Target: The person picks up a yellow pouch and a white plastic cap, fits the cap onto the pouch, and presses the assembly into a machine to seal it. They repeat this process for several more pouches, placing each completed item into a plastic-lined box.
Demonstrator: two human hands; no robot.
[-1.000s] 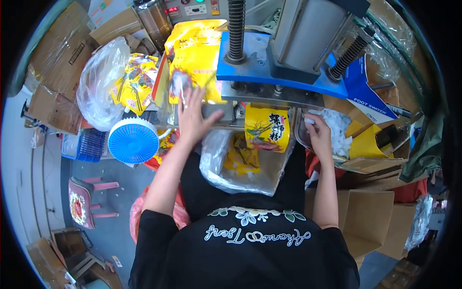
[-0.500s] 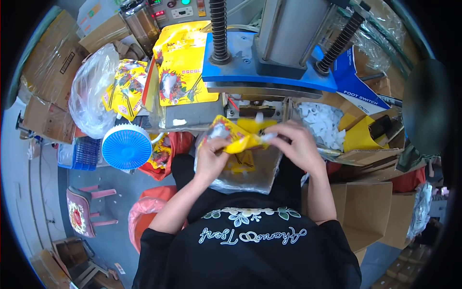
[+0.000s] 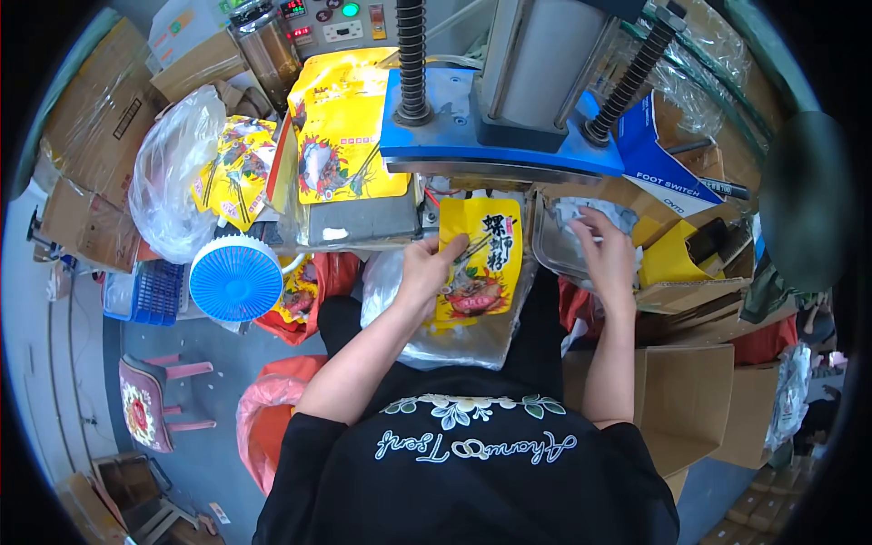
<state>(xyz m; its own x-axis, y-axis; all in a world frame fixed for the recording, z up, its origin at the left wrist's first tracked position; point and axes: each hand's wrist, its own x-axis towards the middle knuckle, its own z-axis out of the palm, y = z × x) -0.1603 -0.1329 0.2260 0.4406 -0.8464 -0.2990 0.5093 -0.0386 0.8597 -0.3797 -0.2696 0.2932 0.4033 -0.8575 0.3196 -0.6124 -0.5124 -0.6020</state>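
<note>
My left hand (image 3: 431,272) pinches the left edge of a yellow printed pouch (image 3: 479,259), whose front with black characters faces up. The pouch lies over a plastic-wrapped stack (image 3: 472,345) on my lap, in front of the press (image 3: 500,136). My right hand (image 3: 604,259) is over the right side of a clear tray (image 3: 556,247) that holds whitish plastic pieces (image 3: 590,214). Its thumb and fingers are bent and close together at those pieces; whether anything is between the fingertips is too small to tell.
Yellow pouches (image 3: 350,136) lie left of the press. A blue fan (image 3: 236,278) stands at the left, near a clear plastic bag (image 3: 177,173). Open cardboard boxes (image 3: 686,400) are at the right. A stool (image 3: 145,400) is on the floor.
The yellow pouch now lies flat with its characters showing, held only by my left hand. My right hand has left it and moved right to the whitish pieces.
</note>
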